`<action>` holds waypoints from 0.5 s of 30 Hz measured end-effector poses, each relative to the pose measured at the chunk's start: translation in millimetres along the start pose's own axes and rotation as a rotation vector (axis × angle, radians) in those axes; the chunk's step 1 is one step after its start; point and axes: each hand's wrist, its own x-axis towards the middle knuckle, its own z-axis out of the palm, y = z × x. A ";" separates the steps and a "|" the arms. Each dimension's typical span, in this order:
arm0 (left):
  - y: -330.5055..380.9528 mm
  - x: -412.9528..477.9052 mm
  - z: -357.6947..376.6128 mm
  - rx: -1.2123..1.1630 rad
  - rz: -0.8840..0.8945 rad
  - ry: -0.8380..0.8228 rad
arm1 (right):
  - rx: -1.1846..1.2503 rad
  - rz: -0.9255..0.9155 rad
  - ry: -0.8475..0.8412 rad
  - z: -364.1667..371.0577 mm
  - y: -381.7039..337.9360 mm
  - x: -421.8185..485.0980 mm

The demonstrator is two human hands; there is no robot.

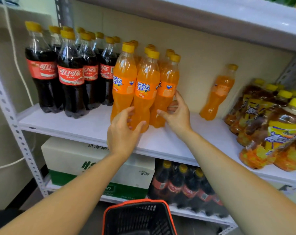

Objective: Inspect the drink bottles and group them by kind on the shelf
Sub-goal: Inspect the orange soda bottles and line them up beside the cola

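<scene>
Orange bottles (143,78) near the shelf (177,138) edge: left hand (121,133) grips one, right hand (177,114) seemingly another; bare board rightward.

Shelf (169,143): bare board open between Fanta cluster (147,85) and lone Fanta bottle (216,95) at rear; bare front strip before Coca-Cola bottles (70,73). Obstacles: Coca-Cola bottles left, just beside cluster; iced-tea bottles (271,126) crowding right end; upper shelf (194,16) overhead.

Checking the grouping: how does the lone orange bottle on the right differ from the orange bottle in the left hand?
The lone orange bottle stands apart by the back wall, untouched; the held orange bottle fronts the orange cluster, gripped by the left hand. Both: orange drink, yellow caps.
</scene>
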 end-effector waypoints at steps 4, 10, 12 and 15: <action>0.1 -2.2 0.9 0.006 0.020 -0.003 | -0.039 0.060 0.029 9.2 4.7 8.3; 4.1 -6.0 -3.9 0.001 0.061 -0.026 | -0.103 0.117 -0.024 7.7 13.9 14.7; 8.5 -12.6 -4.0 0.013 0.097 -0.016 | -0.073 0.154 -0.121 -2.6 13.7 18.5; 17.3 -26.6 1.8 0.026 0.168 -0.081 | -0.078 0.193 -0.219 -27.9 24.9 20.6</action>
